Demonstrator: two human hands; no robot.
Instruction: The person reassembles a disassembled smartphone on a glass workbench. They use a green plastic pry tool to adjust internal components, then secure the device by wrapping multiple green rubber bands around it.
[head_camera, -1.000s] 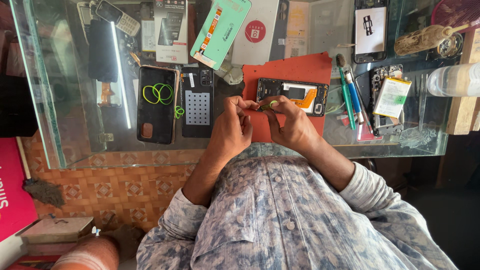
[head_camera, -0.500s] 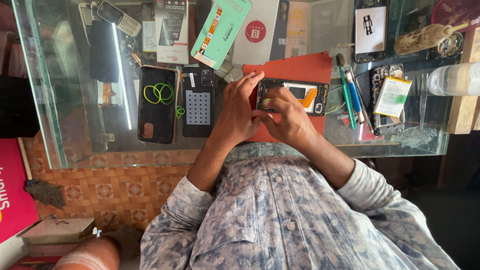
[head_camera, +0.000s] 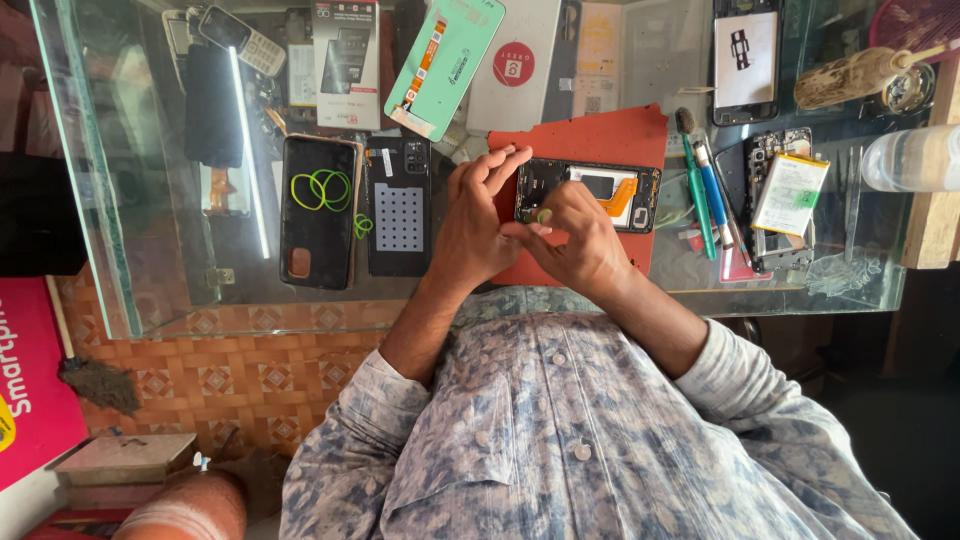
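Glass counter (head_camera: 150, 290) above patterned tile floor (head_camera: 230, 375), red mat (head_camera: 600, 135) bearing opened phone (head_camera: 590, 192), left hand (head_camera: 475, 225) fingers spread beside it, right hand (head_camera: 580, 245) pinching a small part at its frame, spare phones and tools around.

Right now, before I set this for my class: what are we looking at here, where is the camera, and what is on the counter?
There is no machine here, only a person's two bare hands. The one picture comes from a camera on the person's head, looking down past a patterned shirt to a glass counter. On a red mat lies an opened phone with its insides showing. The left hand touches the phone's left end with raised fingers; the right hand rests on it, fingertips pinched, though I cannot tell around what. Nearby lie a black phone with green loops, green and blue tools and a white battery.
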